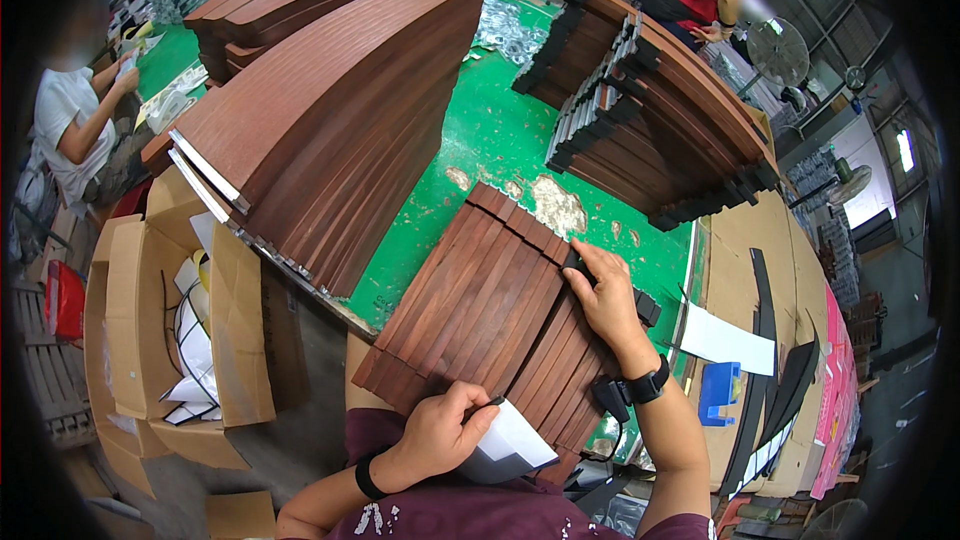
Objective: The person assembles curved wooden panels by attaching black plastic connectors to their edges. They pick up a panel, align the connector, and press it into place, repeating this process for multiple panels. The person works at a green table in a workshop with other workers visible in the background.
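Observation:
A row of reddish-brown wood-grain slats (470, 280) stands packed side by side in front of me, with a dark lengthwise line between two groups. My left hand (435, 440) is closed at their near end, pinching a white sheet with dark grey edges (508, 440); a small black tip shows at its fingertips. My right hand (605, 295) bends over the far end of the slats. Its thumb and fingers close on the end of a narrow black strip (572, 261), partly hidden by the fingers. A black band circles each wrist, and a black device (610, 398) sits by the right one.
Tall stacks of curved brown boards stand left (340, 90) and right (670, 110) on the worn green tabletop (490, 130). An open carton (180, 330) is at left. A blue holder (718, 392) and black strips (765, 340) lie at right. Two people work beyond.

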Demonstrator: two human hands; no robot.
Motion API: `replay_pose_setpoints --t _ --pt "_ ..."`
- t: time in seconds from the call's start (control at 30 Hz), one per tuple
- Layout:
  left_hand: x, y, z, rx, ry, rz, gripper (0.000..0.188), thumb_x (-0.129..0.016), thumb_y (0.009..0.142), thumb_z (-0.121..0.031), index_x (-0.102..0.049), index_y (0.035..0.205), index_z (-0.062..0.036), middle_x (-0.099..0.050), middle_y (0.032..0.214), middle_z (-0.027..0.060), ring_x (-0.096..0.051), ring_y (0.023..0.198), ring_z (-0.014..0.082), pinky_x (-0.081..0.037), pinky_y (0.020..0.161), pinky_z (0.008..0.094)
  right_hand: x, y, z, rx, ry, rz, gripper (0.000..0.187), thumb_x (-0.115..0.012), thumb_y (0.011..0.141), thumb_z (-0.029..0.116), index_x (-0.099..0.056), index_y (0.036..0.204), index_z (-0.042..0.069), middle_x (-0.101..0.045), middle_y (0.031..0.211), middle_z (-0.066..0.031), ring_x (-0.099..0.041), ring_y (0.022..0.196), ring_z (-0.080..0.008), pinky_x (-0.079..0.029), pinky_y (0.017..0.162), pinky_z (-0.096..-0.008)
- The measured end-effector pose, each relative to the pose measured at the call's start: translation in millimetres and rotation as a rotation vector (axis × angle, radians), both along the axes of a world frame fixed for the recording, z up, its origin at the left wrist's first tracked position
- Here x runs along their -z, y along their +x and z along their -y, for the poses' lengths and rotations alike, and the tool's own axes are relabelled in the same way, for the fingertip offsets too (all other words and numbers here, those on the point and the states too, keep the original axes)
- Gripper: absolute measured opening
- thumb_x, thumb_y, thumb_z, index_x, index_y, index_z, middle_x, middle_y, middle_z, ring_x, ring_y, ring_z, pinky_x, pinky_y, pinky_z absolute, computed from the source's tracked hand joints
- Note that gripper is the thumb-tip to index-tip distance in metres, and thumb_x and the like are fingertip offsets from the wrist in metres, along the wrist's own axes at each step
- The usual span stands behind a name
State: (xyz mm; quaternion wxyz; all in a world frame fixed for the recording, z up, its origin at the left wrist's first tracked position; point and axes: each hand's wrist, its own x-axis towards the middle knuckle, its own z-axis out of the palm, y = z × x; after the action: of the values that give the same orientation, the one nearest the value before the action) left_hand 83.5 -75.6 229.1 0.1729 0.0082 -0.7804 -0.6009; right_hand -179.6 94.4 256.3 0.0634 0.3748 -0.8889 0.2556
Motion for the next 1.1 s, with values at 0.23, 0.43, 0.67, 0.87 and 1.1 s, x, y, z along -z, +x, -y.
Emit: replay_pose_setpoints --t 0.23,0.43,0.67,0.87,1.1 --pt "-0.4 -0.6 0.1 -0.008 -0.024 -0.002 0.023 -0.069 0.099 -0.018 -0.054 0.105 -0.0008 -0.069 0.078 0.0139 -0.070 0.063 0.0297 -0.053 0.055 0.0383 -0.9 0.4 1.0 0.009 0.009 0.003 0.047 -0.073 0.094 0.024 -0.065 0.136 0.006 -0.068 0.130 -0.0181 -0.061 0.122 -0.0352 -0.038 0.111 -0.0460" --pt "-1.6 -0.8 -0.2 -0.006 -0.024 -0.006 0.023 -0.069 0.099 -0.017 -0.054 0.104 -0.0004 -0.069 0.078 0.0138 -0.070 0.063 0.0294 -0.053 0.056 0.0380 1.3 0.9 1.3 0.026 0.020 -0.015 0.047 -0.075 0.093 0.024 -0.066 0.135 0.006 -0.068 0.128 -0.0168 -0.062 0.120 -0.0347 -0.038 0.110 -0.0458" --pt "-3.1 -0.3 -0.3 0.000 -0.051 0.020 0.023 -0.069 0.099 -0.017 -0.055 0.105 -0.0003 -0.069 0.077 0.0138 -0.070 0.063 0.0294 -0.053 0.056 0.0379 0.8 6.1 6.0 0.020 0.125 -0.137 0.052 -0.074 0.092 0.021 -0.061 0.139 0.005 -0.066 0.128 -0.0156 -0.060 0.121 -0.0346 -0.037 0.112 -0.0515" --pt "-1.9 -0.3 -0.4 -0.001 0.006 0.029 0.023 -0.068 0.099 -0.018 -0.055 0.106 -0.0006 -0.069 0.079 0.0146 -0.070 0.065 0.0297 -0.053 0.057 0.0384 7.5 3.6 3.4 0.016 0.126 -0.136 0.066 -0.072 0.090 0.019 -0.047 0.149 0.000 -0.060 0.133 -0.0199 -0.055 0.127 -0.0365 -0.031 0.117 -0.0566" --pt "-5.4 2.5 -1.3 -0.003 -0.035 0.088 0.022 -0.068 0.098 -0.013 -0.053 0.106 0.0015 -0.071 0.083 0.0159 -0.073 0.072 0.0268 -0.054 0.065 0.0363 2.1 5.0 1.2 0.006 0.013 -0.040 0.065 -0.075 0.087 0.020 -0.049 0.145 0.002 -0.061 0.130 -0.0197 -0.056 0.126 -0.0377 -0.029 0.118 -0.0561"
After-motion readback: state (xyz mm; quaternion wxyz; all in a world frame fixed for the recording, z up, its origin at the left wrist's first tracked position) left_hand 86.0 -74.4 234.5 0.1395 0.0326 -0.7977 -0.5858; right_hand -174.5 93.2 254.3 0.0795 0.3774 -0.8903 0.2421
